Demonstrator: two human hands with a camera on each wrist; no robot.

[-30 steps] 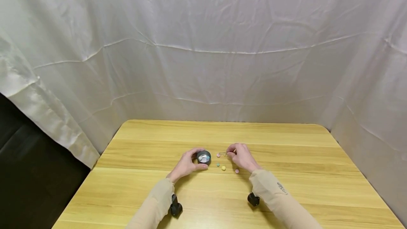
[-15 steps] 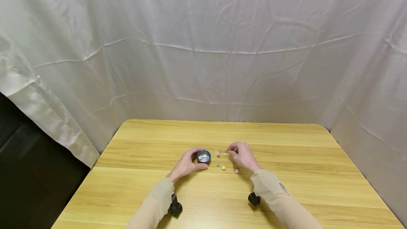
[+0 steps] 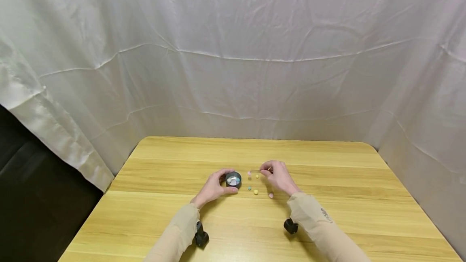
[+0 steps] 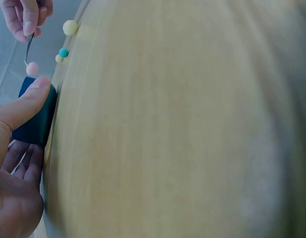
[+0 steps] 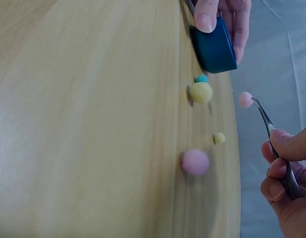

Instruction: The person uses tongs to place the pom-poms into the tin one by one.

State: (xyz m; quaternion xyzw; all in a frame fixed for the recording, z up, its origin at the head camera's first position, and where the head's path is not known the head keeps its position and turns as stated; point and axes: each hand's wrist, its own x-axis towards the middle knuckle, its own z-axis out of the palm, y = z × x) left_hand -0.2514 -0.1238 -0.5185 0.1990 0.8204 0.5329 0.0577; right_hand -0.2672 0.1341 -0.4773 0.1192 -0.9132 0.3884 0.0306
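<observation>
Fingers and thumb of my left hand [image 3: 214, 187] curl round a small dark round container [image 5: 217, 52] on the table, and some white and blue pieces show inside it. My right hand [image 3: 279, 179] pinches a pair of bent-tip tweezers [image 5: 268, 124]. Between the tweezer tips a small pale pink ball [image 5: 245, 99] is held up off the table, just right of the container. Below it on the wood lie a teal ball [image 3: 249, 188], a larger yellow ball [image 5: 201, 92], a tiny yellow ball [image 5: 219, 138] and a bigger pink ball [image 5: 195, 162].
The wooden table [image 3: 174, 153] has rounded far corners. Pale curtains [image 3: 233, 92] hang behind it and along both sides, with a black surface [image 3: 36, 197] at the left. Black wrist cameras, such as the right one [image 3: 290, 227], hang beneath both sleeves.
My right hand has raised the tweezers slightly, and the pale pink ball has come up off the table with them. The left hand and the container have stayed put.
</observation>
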